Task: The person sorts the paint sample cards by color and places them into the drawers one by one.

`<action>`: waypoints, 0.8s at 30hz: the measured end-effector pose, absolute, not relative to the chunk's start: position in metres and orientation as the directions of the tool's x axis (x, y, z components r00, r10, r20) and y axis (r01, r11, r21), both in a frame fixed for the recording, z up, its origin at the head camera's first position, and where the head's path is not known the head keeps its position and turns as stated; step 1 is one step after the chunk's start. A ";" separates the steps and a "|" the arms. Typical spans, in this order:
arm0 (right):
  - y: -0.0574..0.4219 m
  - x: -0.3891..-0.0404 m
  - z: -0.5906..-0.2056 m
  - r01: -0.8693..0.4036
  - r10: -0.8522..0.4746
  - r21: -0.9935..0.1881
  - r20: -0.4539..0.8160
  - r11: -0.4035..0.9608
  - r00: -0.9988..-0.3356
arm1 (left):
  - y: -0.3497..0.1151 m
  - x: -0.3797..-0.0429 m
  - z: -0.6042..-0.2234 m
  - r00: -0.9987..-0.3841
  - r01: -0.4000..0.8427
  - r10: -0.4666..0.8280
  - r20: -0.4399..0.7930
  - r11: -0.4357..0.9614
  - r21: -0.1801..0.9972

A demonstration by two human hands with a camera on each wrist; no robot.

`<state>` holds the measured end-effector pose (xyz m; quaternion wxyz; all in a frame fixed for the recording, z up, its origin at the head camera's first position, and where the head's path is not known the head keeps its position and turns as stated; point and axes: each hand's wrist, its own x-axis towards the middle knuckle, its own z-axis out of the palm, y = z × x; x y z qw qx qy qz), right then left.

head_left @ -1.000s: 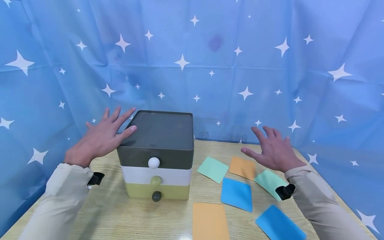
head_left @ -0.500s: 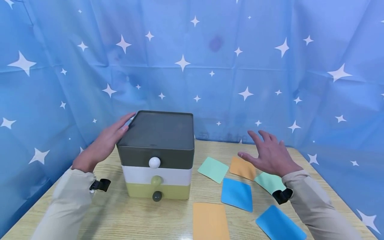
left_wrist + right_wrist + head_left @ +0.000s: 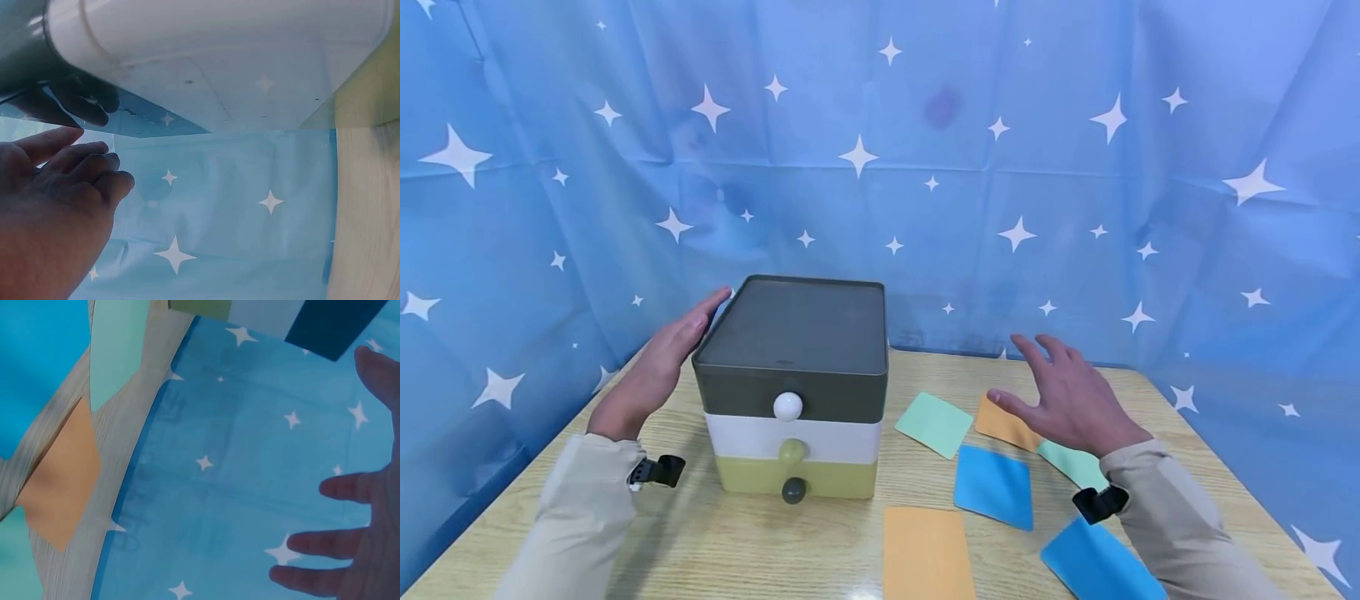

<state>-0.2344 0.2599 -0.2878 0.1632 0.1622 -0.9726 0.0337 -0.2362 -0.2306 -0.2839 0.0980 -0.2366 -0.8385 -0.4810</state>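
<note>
A small three-tier drawer box [image 3: 812,325] stands on the table, dark grey on top, white in the middle and olive green at the bottom, each tier with a round knob. My left hand [image 3: 658,358] is held along the box's left side, fingers extended toward the back. In the left wrist view, the fingertips of that hand [image 3: 69,169] are close to the box's glossy dark side [image 3: 25,56], which mirrors them. Over the cards at the right hovers my right hand [image 3: 1071,396], fingers spread and holding nothing; the nearest card below is an orange one [image 3: 1003,423].
Several coloured cards lie right of the box: a mint card [image 3: 934,425], a blue card [image 3: 994,487], a larger orange card [image 3: 927,550], another blue card [image 3: 1097,558] and a second mint card [image 3: 1072,464]. A blue star-patterned curtain [image 3: 820,108] encloses the table [image 3: 722,542].
My left hand has come off the box's top left edge and lowered beside its left side. The right hand has drifted slightly left and down. The box and cards have stayed put.
</note>
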 end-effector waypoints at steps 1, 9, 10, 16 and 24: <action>0.259 -0.234 -0.288 -0.331 -0.308 -0.014 0.330 0.944 -0.892 | -0.231 -0.236 -0.284 -0.867 0.494 0.301 0.397 0.424 0.759; 0.251 -0.223 -0.289 -0.355 -0.329 -0.014 0.346 0.935 -0.879 | -0.232 -0.238 -0.288 -0.885 0.460 0.302 0.355 0.437 0.773; 0.250 -0.221 -0.288 -0.359 -0.332 -0.013 0.349 0.933 -0.876 | -0.232 -0.238 -0.288 -0.886 0.455 0.303 0.350 0.437 0.776; 0.242 -0.212 -0.287 -0.392 -0.365 -0.001 0.369 0.920 -0.855 | -0.232 -0.239 -0.288 -0.902 0.425 0.289 0.321 0.457 0.781; 0.238 -0.207 -0.291 -0.411 -0.376 -0.022 0.361 0.911 -0.853 | -0.230 -0.237 -0.289 -0.911 0.403 0.290 0.295 0.463 0.789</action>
